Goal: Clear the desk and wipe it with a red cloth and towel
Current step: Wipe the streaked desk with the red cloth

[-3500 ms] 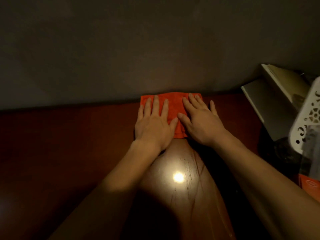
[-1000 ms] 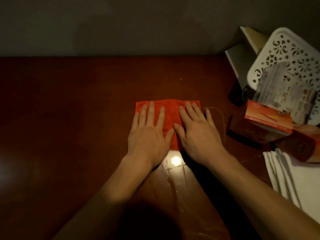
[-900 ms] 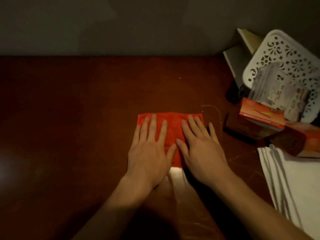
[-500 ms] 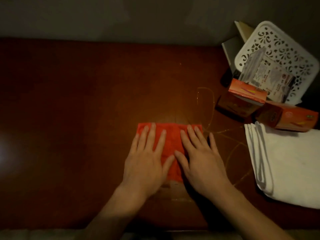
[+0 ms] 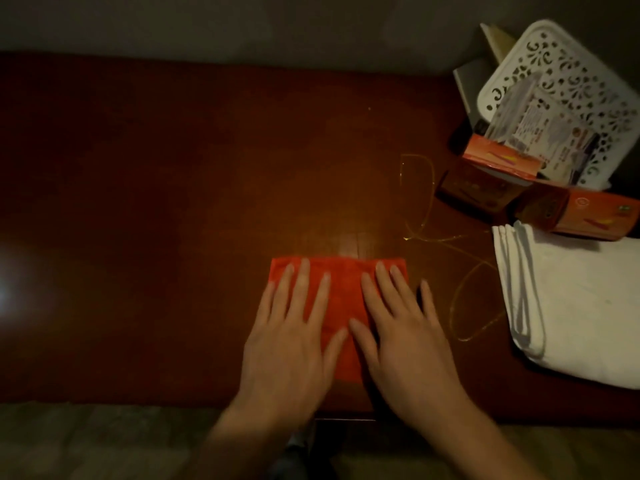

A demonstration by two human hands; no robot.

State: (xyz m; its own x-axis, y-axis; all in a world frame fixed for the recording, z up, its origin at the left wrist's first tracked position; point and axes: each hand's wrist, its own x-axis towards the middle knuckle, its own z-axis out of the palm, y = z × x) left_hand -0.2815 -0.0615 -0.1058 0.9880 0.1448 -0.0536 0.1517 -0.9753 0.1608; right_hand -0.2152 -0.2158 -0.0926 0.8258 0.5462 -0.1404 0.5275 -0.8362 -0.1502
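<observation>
Where hands press flat | red cloth folded, rectangular | desk

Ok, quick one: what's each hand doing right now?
Left hand: open, fingers straight, pressing flat on the red cloth.
Right hand: open, fingers straight, pressing flat on the same cloth.

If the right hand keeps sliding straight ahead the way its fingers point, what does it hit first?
The right hand, flat on the folded red cloth, points up and slightly left across bare dark wooden desk. Nothing lies in that line before the grey wall; the boxes sit off right.
</observation>
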